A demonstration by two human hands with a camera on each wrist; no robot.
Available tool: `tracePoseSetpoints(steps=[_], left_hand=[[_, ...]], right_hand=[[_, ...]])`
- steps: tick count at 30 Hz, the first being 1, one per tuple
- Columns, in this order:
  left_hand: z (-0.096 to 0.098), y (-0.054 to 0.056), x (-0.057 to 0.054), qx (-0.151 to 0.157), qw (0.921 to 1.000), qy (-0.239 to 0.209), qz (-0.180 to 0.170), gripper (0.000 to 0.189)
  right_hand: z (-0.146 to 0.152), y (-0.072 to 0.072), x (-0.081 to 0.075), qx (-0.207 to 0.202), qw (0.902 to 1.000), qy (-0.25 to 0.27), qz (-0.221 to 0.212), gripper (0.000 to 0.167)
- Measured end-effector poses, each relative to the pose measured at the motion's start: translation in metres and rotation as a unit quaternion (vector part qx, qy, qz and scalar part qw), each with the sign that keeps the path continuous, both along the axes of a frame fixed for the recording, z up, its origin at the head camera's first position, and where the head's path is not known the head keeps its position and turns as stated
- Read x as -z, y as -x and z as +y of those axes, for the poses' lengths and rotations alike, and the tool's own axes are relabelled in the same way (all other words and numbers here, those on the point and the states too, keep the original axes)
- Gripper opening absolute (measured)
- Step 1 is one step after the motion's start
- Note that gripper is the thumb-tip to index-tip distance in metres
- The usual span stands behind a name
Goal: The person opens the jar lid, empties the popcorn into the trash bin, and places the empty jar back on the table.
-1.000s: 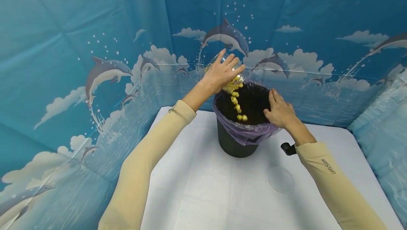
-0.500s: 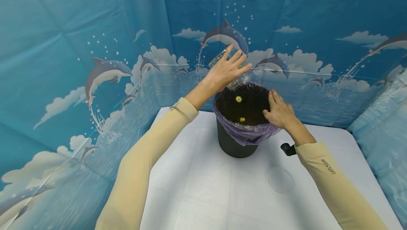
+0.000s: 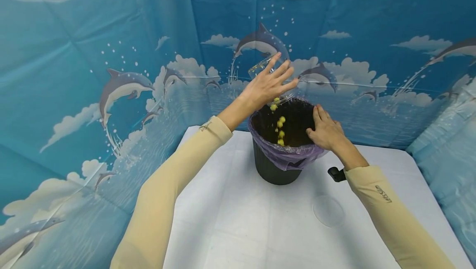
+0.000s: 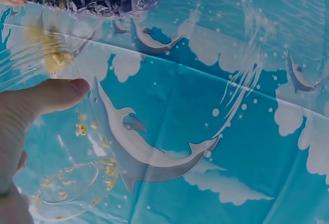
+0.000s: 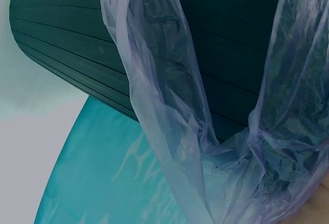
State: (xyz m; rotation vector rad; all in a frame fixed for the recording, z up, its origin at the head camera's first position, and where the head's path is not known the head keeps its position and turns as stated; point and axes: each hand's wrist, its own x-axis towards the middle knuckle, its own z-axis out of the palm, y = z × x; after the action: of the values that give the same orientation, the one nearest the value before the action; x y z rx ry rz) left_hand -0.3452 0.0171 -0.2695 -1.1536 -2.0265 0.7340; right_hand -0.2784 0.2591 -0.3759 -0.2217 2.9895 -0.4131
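My left hand [image 3: 265, 83] grips a clear plastic jar [image 3: 256, 70], tipped mouth-down over a dark trash bin [image 3: 277, 174]. Yellow popcorn-like puffs [image 3: 281, 122] fall from the jar's mouth into the bin. Up close in the left wrist view, the thumb [image 4: 61, 93] lies along the jar's side, and small yellow crumbs [image 4: 110, 172] cling inside near its base. A purple bag [image 3: 282, 155] lines the bin and folds over its rim. My right hand [image 3: 327, 128] holds the bin's right rim over the bag, with the thumb toward the inside.
A clear round lid [image 3: 329, 211] lies flat on the white table [image 3: 238, 227] in front of the bin. Beside the right sleeve sits a black object [image 3: 336, 174], partly hidden. Blue dolphin-print sheets [image 3: 334, 17] enclose the table behind and at the sides.
The left hand has shifted slightly right and tipped the jar further. The jar has gone from holding many yellow puffs to mostly crumbs. The right hand stays on the rim.
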Motion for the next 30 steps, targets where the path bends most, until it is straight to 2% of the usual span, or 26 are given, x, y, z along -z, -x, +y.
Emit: tracePoseSetpoints(steps=[10, 17, 21, 24, 27, 30], left_hand=[[0.001, 0.001, 0.006, 0.024, 0.9988, 0.008, 0.043, 0.048], [-0.004, 0.0, 0.016, 0.017, 0.9994, 0.018, 0.024, 0.052], [-0.008, 0.001, 0.023, 0.015, 0.9996, 0.01, 0.022, 0.05], [-0.011, 0.0, 0.027, 0.012, 0.9999, -0.008, 0.0, 0.051], [-0.013, -0.002, 0.03, -0.006, 0.998, -0.041, -0.047, 0.06], [-0.013, -0.004, 0.032, -0.036, 0.9876, -0.105, -0.111, 0.076]], right_hand=[[0.001, -0.002, -0.001, 0.002, 1.0, -0.003, -0.005, 0.084], [-0.001, -0.002, -0.002, 0.004, 1.0, -0.003, -0.007, 0.083], [-0.002, -0.002, -0.002, 0.004, 1.0, -0.003, -0.007, 0.083], [-0.002, -0.002, -0.002, 0.005, 1.0, -0.003, -0.007, 0.083], [-0.002, -0.002, -0.002, 0.006, 1.0, -0.003, -0.006, 0.083], [0.0, -0.003, -0.002, 0.004, 1.0, -0.001, -0.005, 0.083]])
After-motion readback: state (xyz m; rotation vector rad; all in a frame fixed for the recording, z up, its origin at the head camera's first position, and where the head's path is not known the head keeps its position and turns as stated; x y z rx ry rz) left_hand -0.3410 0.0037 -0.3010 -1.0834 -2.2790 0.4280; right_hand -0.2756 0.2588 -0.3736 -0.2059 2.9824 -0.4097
